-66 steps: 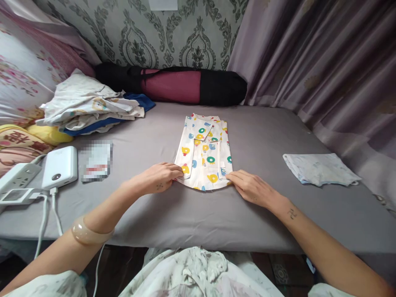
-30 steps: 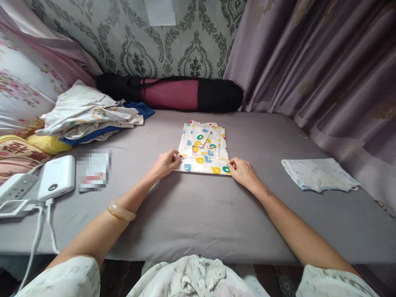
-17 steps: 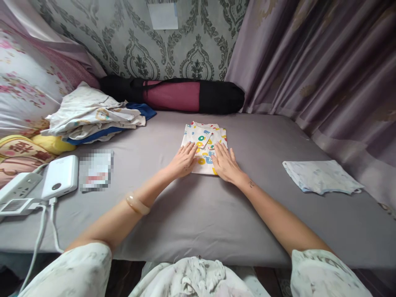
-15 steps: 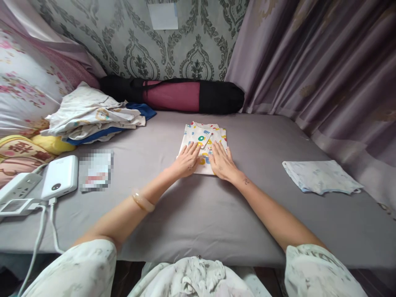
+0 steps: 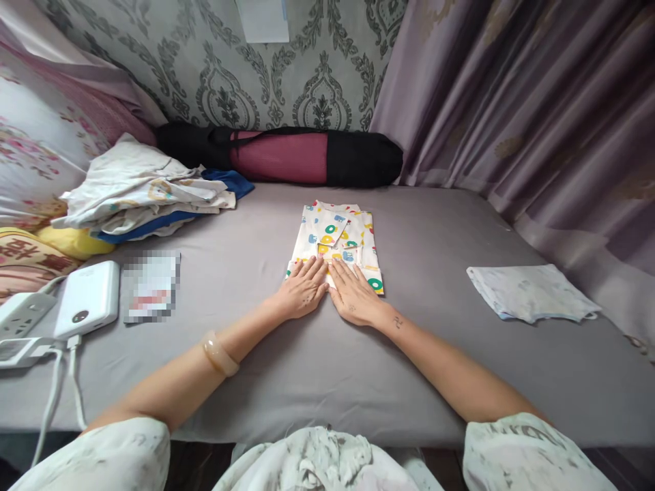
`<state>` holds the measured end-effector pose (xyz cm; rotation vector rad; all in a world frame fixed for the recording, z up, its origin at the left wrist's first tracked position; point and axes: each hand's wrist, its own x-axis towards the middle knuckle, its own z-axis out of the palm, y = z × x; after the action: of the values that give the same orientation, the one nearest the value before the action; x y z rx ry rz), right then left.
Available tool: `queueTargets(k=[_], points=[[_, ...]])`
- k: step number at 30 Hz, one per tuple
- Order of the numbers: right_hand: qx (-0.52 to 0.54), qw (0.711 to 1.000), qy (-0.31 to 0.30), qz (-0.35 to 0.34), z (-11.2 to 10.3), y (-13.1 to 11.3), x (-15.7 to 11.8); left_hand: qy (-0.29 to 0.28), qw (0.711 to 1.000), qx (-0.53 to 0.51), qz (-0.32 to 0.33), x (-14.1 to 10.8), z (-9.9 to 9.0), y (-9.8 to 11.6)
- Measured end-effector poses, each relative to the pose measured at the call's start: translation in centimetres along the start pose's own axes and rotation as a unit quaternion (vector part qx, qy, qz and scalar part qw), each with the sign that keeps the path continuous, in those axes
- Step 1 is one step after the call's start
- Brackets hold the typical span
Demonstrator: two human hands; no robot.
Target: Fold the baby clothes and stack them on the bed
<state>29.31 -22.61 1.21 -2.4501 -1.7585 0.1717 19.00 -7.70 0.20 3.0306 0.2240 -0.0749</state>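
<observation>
A white shirt [image 5: 335, 228] with a colourful print lies folded on the grey sheet in front of me, its collar towards the wall. My left hand [image 5: 301, 290] rests flat on the near left part of the shirt, fingers stretched out. Beside it, my right hand [image 5: 353, 290] lies flat on the near right part, palm down with the fingers extended. The two thumbs come close together at the near edge. Neither hand grips the cloth; both press on it from above and hide part of its near edge.
A pile of clothes [image 5: 148, 187] lies at the back left, before a long black and maroon bag [image 5: 279, 157] along the wall. A power bank [image 5: 88, 300], a power strip [image 5: 20, 314] and cables are at left. A folded pale garment [image 5: 532, 293] lies at right.
Both hands have slid towards me, from the middle of the shirt to its near edge. More of the shirt's middle and its near corners now show.
</observation>
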Motion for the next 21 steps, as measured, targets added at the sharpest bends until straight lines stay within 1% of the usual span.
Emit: queueTargets(k=[4, 8, 13, 17, 21], points=[[0.007, 1.000, -0.003, -0.003, -0.1, 0.1, 0.1, 0.006, 1.000, -0.016, 0.001, 0.2, 0.4, -0.1], [0.034, 0.999, -0.019, -0.001, -0.9, 0.3, -0.1, 0.010, 0.999, -0.037, 0.011, 0.1, -0.1, -0.2], [0.019, 0.999, -0.004, 0.038, -1.3, 1.4, -0.9, 0.040, 0.999, -0.034, 0.004, -0.7, -0.7, -1.5], [0.016, 0.998, -0.006, 0.056, -0.9, 2.4, -1.5, 0.020, 0.999, -0.037, -0.015, -1.2, -0.4, -2.8], [0.030, 0.998, -0.021, 0.046, -0.8, 3.0, -1.7, 0.012, 0.999, -0.046, -0.002, -1.3, 0.0, -3.4]])
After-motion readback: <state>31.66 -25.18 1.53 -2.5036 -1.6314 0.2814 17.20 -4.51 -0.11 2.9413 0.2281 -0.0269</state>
